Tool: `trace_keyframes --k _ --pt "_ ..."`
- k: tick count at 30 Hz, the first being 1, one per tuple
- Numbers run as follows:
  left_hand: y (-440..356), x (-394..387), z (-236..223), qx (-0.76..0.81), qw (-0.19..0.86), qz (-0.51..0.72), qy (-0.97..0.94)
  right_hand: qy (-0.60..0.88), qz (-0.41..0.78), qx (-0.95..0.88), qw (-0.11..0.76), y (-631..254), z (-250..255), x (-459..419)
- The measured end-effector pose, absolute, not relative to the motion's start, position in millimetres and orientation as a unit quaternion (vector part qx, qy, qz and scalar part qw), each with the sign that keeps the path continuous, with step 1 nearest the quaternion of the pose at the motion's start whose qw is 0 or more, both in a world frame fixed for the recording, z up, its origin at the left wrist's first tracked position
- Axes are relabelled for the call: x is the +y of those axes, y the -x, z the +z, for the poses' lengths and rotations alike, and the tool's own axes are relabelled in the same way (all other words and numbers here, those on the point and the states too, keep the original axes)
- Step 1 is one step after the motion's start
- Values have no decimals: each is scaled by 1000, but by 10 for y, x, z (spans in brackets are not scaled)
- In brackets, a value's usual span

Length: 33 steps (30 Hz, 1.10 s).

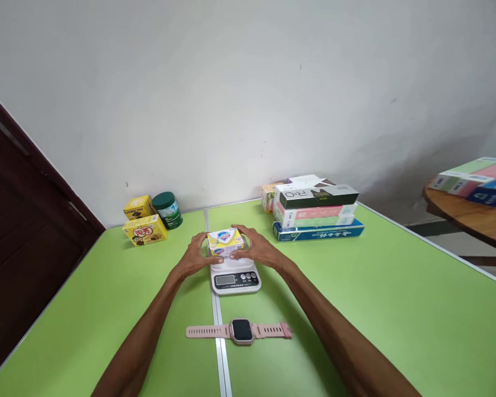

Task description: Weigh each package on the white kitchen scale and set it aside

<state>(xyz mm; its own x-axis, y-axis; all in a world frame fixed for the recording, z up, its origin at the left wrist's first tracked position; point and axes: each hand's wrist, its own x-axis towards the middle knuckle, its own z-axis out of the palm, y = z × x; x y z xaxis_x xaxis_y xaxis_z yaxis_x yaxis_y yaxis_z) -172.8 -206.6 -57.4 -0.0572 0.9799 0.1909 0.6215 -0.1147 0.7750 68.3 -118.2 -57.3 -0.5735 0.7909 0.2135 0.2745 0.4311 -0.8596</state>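
Between my two hands is a yellow and white soap box [225,241], over the platform of a white kitchen scale [235,278]. My left hand [196,256] grips its left end, the thumb along the front. My right hand [258,248] holds the right end in the same way. Whether the box rests on the platform or is just above it, I cannot tell. The scale's display looks blank. Nearer to me, a pink smartwatch [242,331] lies flat with its strap stretched out to both sides.
Two yellow boxes [145,229] and a green canister [167,210] stand at the back left. At the back right are stacked toothpaste boxes [318,212]. The green table [397,309] has a metal seam. More boxes [479,179] lie on a wooden table [471,212] at right.
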Motion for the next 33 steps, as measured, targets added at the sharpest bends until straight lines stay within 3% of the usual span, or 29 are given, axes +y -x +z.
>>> trace_keyframes --k 11,17,22,26,31,33 --pt "1839 -1999 -557 580 220 373 -690 352 337 -841 236 -620 -338 -1132" --pt "2379 -1985 -394 595 274 423 -626 302 359 -848 248 66 -179 -964" --pt "2890 -1953 -504 627 317 460 -543 298 400 -832 240 759 -335 -764" --pt "3156 -2079 -715 695 219 474 -494 329 382 -832 231 1137 -569 -598" --pt "3364 -2343 -980 756 -43 508 -411 354 368 -830 226 1379 -755 -461" --pt "3445 -2377 -1068 765 -94 523 -365 350 365 -834 220 1433 -782 -444"
